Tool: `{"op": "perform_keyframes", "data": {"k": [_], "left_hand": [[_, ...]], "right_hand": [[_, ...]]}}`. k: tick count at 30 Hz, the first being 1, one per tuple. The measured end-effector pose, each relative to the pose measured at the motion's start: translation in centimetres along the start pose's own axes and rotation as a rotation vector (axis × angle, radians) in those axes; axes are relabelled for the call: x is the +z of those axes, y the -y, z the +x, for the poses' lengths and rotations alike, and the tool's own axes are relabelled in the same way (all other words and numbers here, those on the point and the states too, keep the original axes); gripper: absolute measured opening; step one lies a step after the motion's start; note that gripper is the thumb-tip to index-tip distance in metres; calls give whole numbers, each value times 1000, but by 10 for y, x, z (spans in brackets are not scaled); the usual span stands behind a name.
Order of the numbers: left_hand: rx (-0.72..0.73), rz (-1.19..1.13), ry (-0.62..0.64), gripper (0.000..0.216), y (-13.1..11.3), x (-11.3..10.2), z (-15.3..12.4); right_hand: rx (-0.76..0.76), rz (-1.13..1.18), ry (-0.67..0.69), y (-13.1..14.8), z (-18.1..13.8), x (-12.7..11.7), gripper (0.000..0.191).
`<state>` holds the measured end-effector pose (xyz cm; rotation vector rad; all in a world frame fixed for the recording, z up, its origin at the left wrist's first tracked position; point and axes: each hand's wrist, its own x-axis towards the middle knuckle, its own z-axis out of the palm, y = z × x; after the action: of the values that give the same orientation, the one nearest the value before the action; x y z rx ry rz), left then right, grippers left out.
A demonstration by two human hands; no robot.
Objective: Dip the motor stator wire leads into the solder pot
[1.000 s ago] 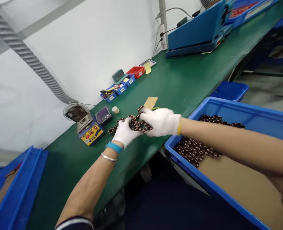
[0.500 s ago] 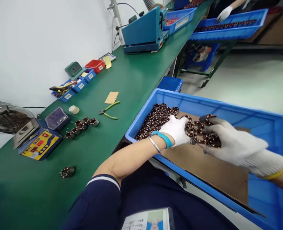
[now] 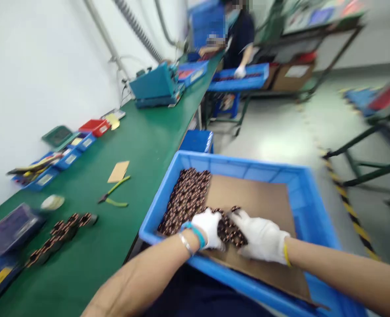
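Note:
Both my hands wear white gloves and reach into a blue bin (image 3: 305, 185) lined with brown cardboard. My left hand (image 3: 210, 229) and my right hand (image 3: 261, 237) press together from each side on a cluster of copper-wound coil rings (image 3: 229, 231) lying on the cardboard. Behind them a larger pile of the same coil rings (image 3: 186, 198) fills the bin's left side. The fingers of both hands curl around the cluster. A blue band and a metal bangle sit on my left wrist.
On the green bench (image 3: 149, 132) lie a row of coil rings (image 3: 63, 233), green-handled cutters (image 3: 112, 193), a tan card (image 3: 119, 171), small blue and red trays (image 3: 69, 154) and a teal machine (image 3: 155, 86). Another person (image 3: 237, 39) works at a far blue tray.
My hands carried a bunch of coil rings from the bench to the blue bin and lowered it onto the cardboard. The view swung right and up along the bench.

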<state>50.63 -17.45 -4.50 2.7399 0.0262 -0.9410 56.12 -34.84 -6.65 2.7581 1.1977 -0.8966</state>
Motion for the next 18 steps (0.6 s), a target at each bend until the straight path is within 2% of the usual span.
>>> {"op": "perform_keyframes", "data": {"k": [4, 8, 14, 18], "left_hand": [[15, 102, -40, 82, -3, 1, 2], [-31, 87, 9, 94, 1, 4, 1], [-53, 72, 40, 94, 21, -12, -19], [-67, 96, 43, 98, 15, -11, -21]], "right_hand": [[11, -1, -53, 1, 6, -3, 93], [-7, 11, -93, 6, 10, 3, 94], [-35, 139, -150, 35, 17, 7, 82], [-25, 4, -89, 43, 19, 6, 89]]}}
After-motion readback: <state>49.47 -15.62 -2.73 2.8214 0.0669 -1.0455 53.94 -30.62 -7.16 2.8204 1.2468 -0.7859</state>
